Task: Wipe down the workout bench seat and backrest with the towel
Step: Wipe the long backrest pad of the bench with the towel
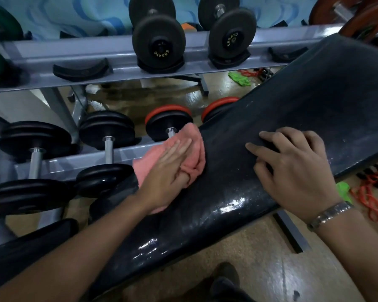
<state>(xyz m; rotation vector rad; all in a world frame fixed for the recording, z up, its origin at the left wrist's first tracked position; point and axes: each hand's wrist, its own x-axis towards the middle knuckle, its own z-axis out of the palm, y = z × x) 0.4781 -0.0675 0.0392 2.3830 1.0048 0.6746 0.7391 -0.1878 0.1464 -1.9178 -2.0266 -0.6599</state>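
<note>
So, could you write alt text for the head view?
A left hand presses a pink cloth towel on the far edge of a black padded bench, while the right hand rests on it. Black dumbbells sit on a grey rack behind.

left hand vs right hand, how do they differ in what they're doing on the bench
The left hand presses the pink towel with straight fingers; the right hand rests bare on the bench pad with fingers spread and bent. Only the right wrist wears a metal band; the left wrist is bare. Both bear on the same pad.
</note>
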